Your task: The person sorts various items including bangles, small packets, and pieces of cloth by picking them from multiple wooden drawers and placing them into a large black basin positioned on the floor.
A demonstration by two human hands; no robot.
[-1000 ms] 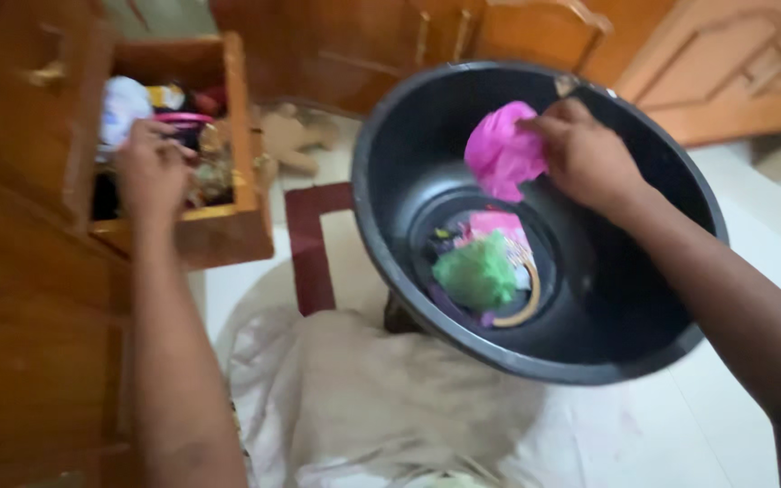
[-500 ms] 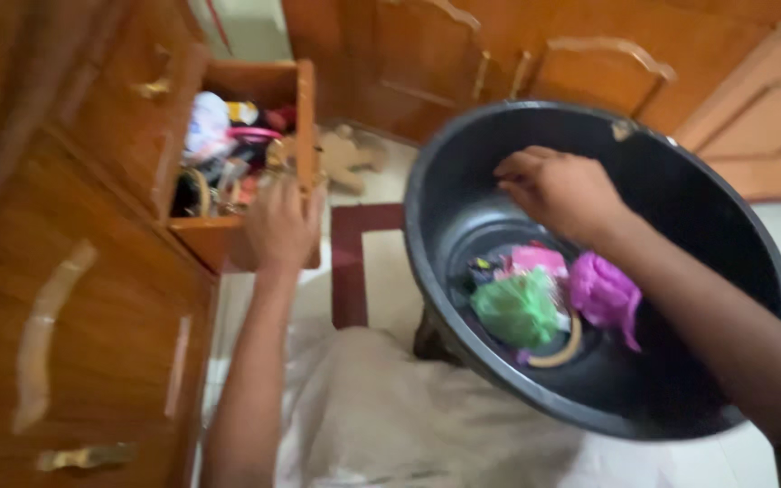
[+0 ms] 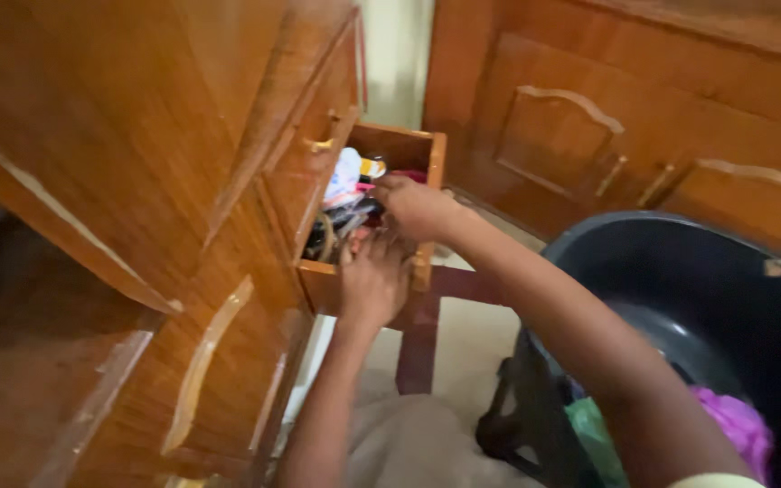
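Both hands are in the open drawer [image 3: 409,149]: right hand [image 3: 416,206] farther in, fingers curled over the clutter [image 3: 347,203], grasp unclear; left hand [image 3: 374,280] nearer, fingers spread open just below.

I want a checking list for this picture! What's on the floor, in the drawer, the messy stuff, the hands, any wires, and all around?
Surface: pale floor with a dark red rug border; beige cloth in the foreground.
Job's things: open wooden drawer, packed with small mixed items; black tub holding a green piece and a magenta piece.
Clutter: the drawer's jumble, too blurred to name item by item.
Hands: left hand at the drawer's front edge; right hand reaching into the drawer. Whether either grips anything is unclear.
Cables: nothing seen.
Surroundings: wooden cabinet on the left, wooden panelled doors behind.
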